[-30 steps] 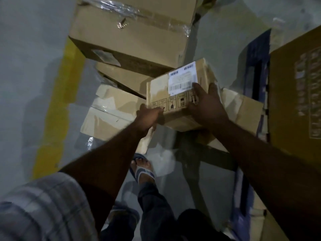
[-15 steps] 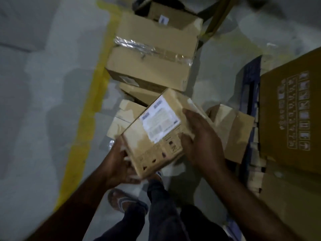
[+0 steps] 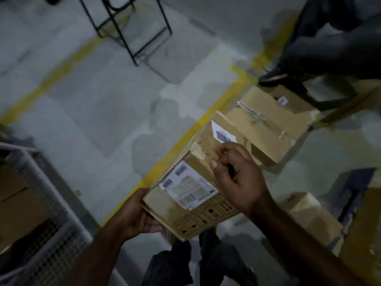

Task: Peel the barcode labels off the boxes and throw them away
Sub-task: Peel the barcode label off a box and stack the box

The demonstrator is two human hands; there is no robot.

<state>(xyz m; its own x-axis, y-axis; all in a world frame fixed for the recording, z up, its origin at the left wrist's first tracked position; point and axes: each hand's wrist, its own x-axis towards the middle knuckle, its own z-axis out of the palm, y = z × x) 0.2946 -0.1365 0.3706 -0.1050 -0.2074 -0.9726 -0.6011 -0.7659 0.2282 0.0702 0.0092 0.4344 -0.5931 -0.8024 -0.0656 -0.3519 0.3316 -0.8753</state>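
Observation:
I hold a small brown cardboard box [image 3: 198,215] tilted in front of me. A large white shipping label [image 3: 188,187] covers the side facing me, and a smaller barcode label [image 3: 221,132] sits on the upper face. My left hand [image 3: 134,215] grips the box's lower left corner from beneath. My right hand [image 3: 237,178] is over the upper face, its fingers curled with the fingertips at the small label's lower edge. Torn paper patches show beside the thumb.
A bigger taped box [image 3: 272,124] lies on the floor behind, more cardboard [image 3: 309,213] to the right. A wire mesh cage [image 3: 47,223] stands at left, a black metal frame [image 3: 132,27] at the back. Another person's shoe [image 3: 272,76] is at upper right. A yellow line [image 3: 185,137] crosses the floor.
The box has been lifted and turned so a second label shows. My right hand left the box's side and went to the small label on top. My view swung left.

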